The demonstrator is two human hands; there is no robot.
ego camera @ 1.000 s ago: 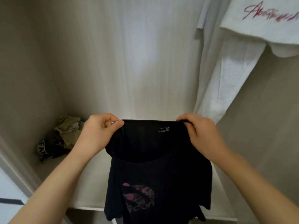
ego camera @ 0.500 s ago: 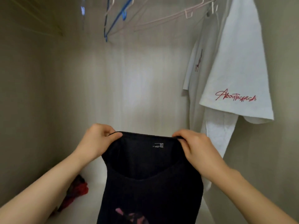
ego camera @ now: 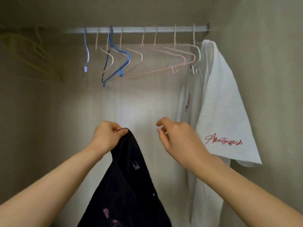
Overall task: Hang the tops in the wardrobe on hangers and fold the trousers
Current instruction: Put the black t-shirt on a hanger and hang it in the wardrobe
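While looking into the wardrobe point(ego camera: 41, 128), with beige walls filling the whole frame, worth taking stock before reaching.

At right, hung already against the side wall: a white T-shirt point(ego camera: 218, 112) with red script on the sleeve. At lower centre, dangling out past the bottom edge: the black T-shirt point(ego camera: 127, 185), pink print low down, not yet on any hanger. Across the top, a white rail point(ego camera: 136, 29) carrying a row of bare hangers, all skewed at angles. Among them, pink wire hangers point(ego camera: 164, 63) at centre and right of centre, and a blue hanger point(ego camera: 118, 63) left of centre.

Below them, left of centre, the left hand point(ego camera: 106, 136), fingers curled tight, pinching the black neckline at its top edge. Right of centre, the right hand point(ego camera: 177, 138), holding nothing, fingers loosely bent, thumb and forefinger slightly apart, well below the hangers.

Probably next: fetching a hanger with the free right hand. Best to take the nearest pink one. Lift first to clear the hook from the rail, then draw out, so as not to drag the neighbours along. Keep the left pinch firm, since held at one point only and liable to slip or twist. Feed the hanger in through the neck, one shoulder at a time, without stretching the collar.
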